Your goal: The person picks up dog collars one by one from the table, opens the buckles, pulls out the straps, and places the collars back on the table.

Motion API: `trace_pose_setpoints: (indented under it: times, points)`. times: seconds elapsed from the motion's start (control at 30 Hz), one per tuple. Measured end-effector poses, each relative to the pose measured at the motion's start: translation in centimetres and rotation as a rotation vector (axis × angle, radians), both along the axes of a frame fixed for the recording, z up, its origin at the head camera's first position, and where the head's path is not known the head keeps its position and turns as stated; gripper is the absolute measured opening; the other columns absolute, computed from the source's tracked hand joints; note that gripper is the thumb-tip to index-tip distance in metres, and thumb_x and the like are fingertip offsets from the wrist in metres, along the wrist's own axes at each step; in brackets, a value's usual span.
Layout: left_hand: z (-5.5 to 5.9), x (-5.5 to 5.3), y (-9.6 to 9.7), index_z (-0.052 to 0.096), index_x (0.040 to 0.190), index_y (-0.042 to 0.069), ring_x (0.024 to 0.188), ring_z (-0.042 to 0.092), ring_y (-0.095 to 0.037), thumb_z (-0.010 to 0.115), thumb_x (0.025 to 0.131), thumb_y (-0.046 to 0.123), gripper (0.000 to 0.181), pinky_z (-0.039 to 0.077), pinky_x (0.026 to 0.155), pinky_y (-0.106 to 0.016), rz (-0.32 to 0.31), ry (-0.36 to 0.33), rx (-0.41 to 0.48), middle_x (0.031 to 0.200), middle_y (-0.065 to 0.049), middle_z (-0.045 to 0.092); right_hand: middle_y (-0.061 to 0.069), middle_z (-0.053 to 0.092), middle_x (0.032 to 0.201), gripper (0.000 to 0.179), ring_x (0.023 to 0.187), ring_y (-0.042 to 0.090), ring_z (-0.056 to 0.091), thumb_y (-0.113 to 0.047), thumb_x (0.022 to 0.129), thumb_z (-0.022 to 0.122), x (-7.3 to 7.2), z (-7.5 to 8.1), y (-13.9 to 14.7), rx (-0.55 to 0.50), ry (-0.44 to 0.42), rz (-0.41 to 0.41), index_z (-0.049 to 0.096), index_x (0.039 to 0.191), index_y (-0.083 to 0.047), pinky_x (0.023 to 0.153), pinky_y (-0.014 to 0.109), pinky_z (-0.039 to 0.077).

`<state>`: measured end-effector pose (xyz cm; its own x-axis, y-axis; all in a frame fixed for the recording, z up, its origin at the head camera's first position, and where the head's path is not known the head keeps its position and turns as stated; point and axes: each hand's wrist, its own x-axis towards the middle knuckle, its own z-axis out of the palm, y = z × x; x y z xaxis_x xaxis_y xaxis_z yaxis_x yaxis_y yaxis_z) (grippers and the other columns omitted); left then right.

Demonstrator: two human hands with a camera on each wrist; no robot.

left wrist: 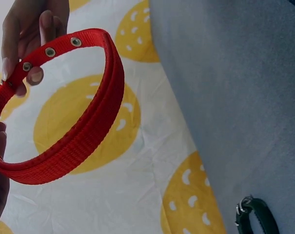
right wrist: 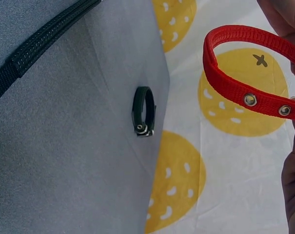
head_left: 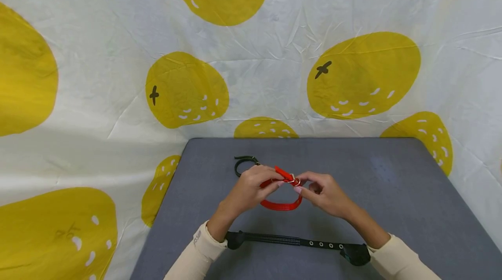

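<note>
A red collar [head_left: 281, 206] with metal eyelets is held up over the table, bent into a loop. My left hand [head_left: 256, 185] pinches its strap on the left side of the buckle. On the other side, my right hand [head_left: 323, 193] pinches the collar beside the metal ring, thumb and fingertips close to the buckle [head_left: 292, 179]. A red strap end sticks up past the buckle. Both wrist views show the padded band [left wrist: 84, 141] and the eyelets [right wrist: 250, 100] clearly. Fingers partly hide the buckle area.
Behind the left hand, a small dark green collar [head_left: 239, 167] lies looped on the grey table [head_left: 408, 210]. Nearer me, a black strap [head_left: 274, 239] with eyelets stretches between the wrists. A white cloth with yellow fruit shapes [head_left: 188, 90] hangs behind the table.
</note>
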<state>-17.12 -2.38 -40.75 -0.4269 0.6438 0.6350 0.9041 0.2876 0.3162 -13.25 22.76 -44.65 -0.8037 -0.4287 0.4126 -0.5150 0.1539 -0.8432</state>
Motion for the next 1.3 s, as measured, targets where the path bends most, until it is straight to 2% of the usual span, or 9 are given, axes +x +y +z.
trace_pose_setpoints:
  times: [0.17, 0.37, 0.57, 0.7, 0.9, 1.13, 1.3]
  points:
    - [0.0, -0.1, 0.0, 0.076, 0.104, 0.012, 0.092, 0.067, -0.009, 0.077, 0.090, 0.019, 0.016, 0.052, 0.084, -0.018, 0.003, -0.016, 0.011, 0.098, 0.002, 0.075, 0.000, 0.048, 0.052, 0.029, 0.039, 0.000, 0.038, 0.006, 0.093, 0.064, 0.1, 0.1, 0.2, -0.004, -0.020, 0.003, 0.067, 0.118, -0.009, 0.037, 0.020, 0.036]
    - [0.1, -0.2, -0.2, 0.076, 0.105, 0.013, 0.090, 0.067, -0.008, 0.077, 0.090, 0.019, 0.016, 0.052, 0.084, -0.018, -0.007, -0.031, 0.023, 0.099, 0.003, 0.075, -0.001, 0.050, 0.055, 0.029, 0.041, -0.003, 0.036, 0.006, 0.092, 0.065, 0.2, 0.0, 0.2, 0.031, -0.056, -0.039, 0.067, 0.118, -0.007, 0.038, 0.020, 0.035]
    - [0.1, -0.2, -0.2, 0.076, 0.105, 0.013, 0.092, 0.068, -0.008, 0.077, 0.090, 0.019, 0.017, 0.052, 0.087, -0.019, -0.016, -0.030, 0.023, 0.099, 0.003, 0.075, -0.004, 0.058, 0.064, 0.023, 0.042, -0.002, 0.039, 0.007, 0.091, 0.066, 0.1, 0.1, 0.0, 0.047, -0.038, -0.051, 0.067, 0.110, -0.006, 0.039, 0.023, 0.039]
    - [0.1, -0.2, -0.2, 0.076, 0.106, 0.013, 0.094, 0.068, -0.009, 0.077, 0.090, 0.019, 0.017, 0.052, 0.088, -0.020, -0.018, -0.026, 0.021, 0.100, 0.003, 0.075, 0.001, 0.060, 0.066, 0.023, 0.042, -0.001, 0.040, 0.009, 0.090, 0.066, -0.1, 0.1, -0.1, 0.029, -0.001, -0.042, 0.067, 0.107, -0.006, 0.039, 0.023, 0.040]
    - [0.0, -0.3, -0.4, 0.076, 0.105, 0.012, 0.093, 0.069, -0.009, 0.077, 0.090, 0.019, 0.016, 0.052, 0.087, -0.021, -0.015, -0.005, 0.031, 0.100, 0.002, 0.076, 0.009, 0.066, 0.080, 0.027, 0.042, 0.002, 0.043, 0.007, 0.092, 0.066, -0.1, 0.2, 0.0, 0.026, -0.025, -0.033, 0.068, 0.116, -0.004, 0.040, 0.024, 0.042]
    - [-0.1, -0.3, -0.9, 0.076, 0.105, 0.012, 0.092, 0.069, -0.008, 0.077, 0.090, 0.018, 0.016, 0.052, 0.087, -0.021, -0.023, -0.009, 0.049, 0.100, 0.001, 0.076, 0.006, 0.066, 0.076, 0.035, 0.042, 0.000, 0.044, 0.004, 0.095, 0.062, 0.3, 0.1, 0.2, 0.043, -0.020, -0.021, 0.064, 0.130, -0.004, 0.040, 0.024, 0.042]
    - [-0.1, -0.2, -1.2, 0.076, 0.105, 0.012, 0.092, 0.069, -0.008, 0.077, 0.090, 0.017, 0.016, 0.052, 0.086, -0.021, -0.023, -0.031, 0.053, 0.101, 0.001, 0.076, 0.004, 0.069, 0.081, 0.036, 0.043, -0.003, 0.045, 0.002, 0.095, 0.063, 0.6, -0.1, 0.1, 0.080, -0.013, -0.045, 0.063, 0.131, -0.005, 0.041, 0.023, 0.043]
